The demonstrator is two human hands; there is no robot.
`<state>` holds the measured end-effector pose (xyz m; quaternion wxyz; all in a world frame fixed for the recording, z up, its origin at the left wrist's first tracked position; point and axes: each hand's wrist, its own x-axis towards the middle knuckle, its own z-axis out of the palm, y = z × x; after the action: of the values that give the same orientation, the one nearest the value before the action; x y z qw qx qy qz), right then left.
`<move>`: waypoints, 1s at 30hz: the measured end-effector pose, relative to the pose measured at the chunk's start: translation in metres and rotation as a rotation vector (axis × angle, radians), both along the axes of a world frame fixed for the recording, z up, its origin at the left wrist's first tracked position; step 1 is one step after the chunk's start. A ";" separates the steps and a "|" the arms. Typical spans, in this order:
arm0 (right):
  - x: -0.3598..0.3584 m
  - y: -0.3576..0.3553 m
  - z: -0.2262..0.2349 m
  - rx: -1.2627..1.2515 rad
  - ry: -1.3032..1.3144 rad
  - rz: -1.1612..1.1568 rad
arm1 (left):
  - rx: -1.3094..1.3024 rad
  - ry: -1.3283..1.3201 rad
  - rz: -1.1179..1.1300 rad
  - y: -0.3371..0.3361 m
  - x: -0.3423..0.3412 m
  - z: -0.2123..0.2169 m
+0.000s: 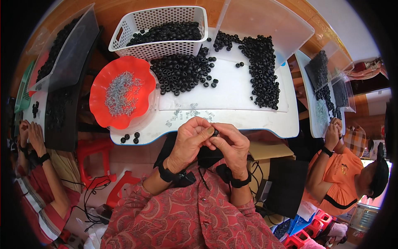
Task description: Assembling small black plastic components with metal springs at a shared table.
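Observation:
My left hand [191, 140] and my right hand [233, 146] meet in front of the table's near edge. Both are closed, fingertips pinched around one small round black piece [215, 132], mostly covered by the fingers. On the white sheet beyond lies a heap of similar black pieces [178, 74], round with a hole through the middle. Small clear pieces [192, 111] are scattered along the table just past my hands. A red wavy-rimmed bowl [99, 93] to the left holds many small grey-clear pieces [122, 94].
A white perforated basket [159, 50] of black pieces stands at the back. Another black pile [264, 74] spills from a tipped clear bin [265, 29] at right. Several loose black pieces [136, 140] sit at the near left corner. People work at tables on both sides; a red stool [93, 162] stands left.

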<state>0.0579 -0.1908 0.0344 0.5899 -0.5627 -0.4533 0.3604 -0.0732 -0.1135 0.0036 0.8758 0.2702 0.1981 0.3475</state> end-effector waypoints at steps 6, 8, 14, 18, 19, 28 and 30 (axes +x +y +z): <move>-0.002 -0.001 0.008 0.009 -0.078 -0.042 | 0.010 0.022 -0.012 0.002 0.000 0.005; -0.002 -0.002 0.009 0.008 -0.077 -0.047 | 0.032 0.037 -0.014 0.002 0.000 0.004; 0.003 -0.004 -0.002 0.040 -0.063 -0.020 | 0.053 0.079 -0.018 0.002 -0.003 0.010; 0.003 -0.005 -0.004 0.040 0.071 -0.013 | 0.041 0.092 -0.010 -0.001 -0.004 0.019; 0.003 -0.005 -0.004 0.033 0.079 -0.026 | 0.065 0.105 -0.004 -0.001 -0.004 0.022; 0.005 -0.004 -0.005 0.052 0.025 -0.006 | 0.139 0.114 -0.015 0.001 -0.006 0.021; 0.005 -0.004 -0.005 0.042 0.021 -0.012 | 0.117 0.090 -0.015 0.000 -0.007 0.021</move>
<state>0.0625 -0.1951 0.0294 0.6085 -0.5493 -0.4509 0.3531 -0.0800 -0.1135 0.0248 0.8514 0.3375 0.2147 0.3393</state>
